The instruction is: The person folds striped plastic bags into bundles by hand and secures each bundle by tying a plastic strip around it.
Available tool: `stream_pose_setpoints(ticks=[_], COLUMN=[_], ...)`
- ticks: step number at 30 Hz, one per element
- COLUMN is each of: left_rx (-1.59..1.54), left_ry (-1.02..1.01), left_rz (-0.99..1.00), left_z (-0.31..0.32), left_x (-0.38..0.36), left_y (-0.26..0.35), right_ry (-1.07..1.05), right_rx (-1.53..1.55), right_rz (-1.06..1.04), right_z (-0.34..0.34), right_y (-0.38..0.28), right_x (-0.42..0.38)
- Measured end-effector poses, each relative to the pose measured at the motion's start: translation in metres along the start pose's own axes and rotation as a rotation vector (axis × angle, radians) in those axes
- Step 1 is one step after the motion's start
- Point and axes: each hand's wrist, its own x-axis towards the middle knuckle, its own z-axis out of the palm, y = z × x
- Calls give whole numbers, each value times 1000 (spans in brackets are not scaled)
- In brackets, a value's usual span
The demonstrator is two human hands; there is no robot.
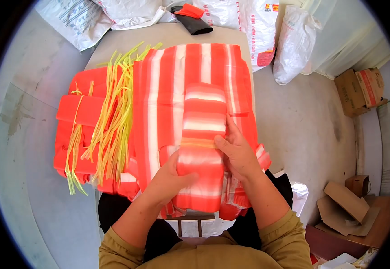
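Note:
A folded bundle of red-and-white striped plastic bags lies lengthwise over a wide stack of the same striped bags. Around the bundle's middle runs a thin yellow tie. My left hand grips the bundle's lower left edge, its thumb blurred over the top and its other fingers hidden. On the opposite edge, my right hand has its thumb by the yellow tie and its fingers along the side. Loose yellow-green strips lie just left of the stack.
Red folded bundles sit on the left of the table, one tied with yellow strips. White printed sacks stand behind it, near a black-and-red item. Cardboard boxes are at the right, with an opened carton lower down.

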Motion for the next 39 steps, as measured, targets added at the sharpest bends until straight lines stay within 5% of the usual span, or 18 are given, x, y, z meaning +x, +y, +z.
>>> stream_pose_setpoints(ticks=[16,39], left_rx=[-103,-48], left_ry=[-7,-119], left_rz=[-75,-96], left_z=[1,6], left_x=[-4,-2], left_y=[-2,-2], right_ry=[36,52], right_rx=[115,77], right_rz=[-159,-104], right_z=[28,12], right_y=[-12,-21], right_x=[-17,-5])
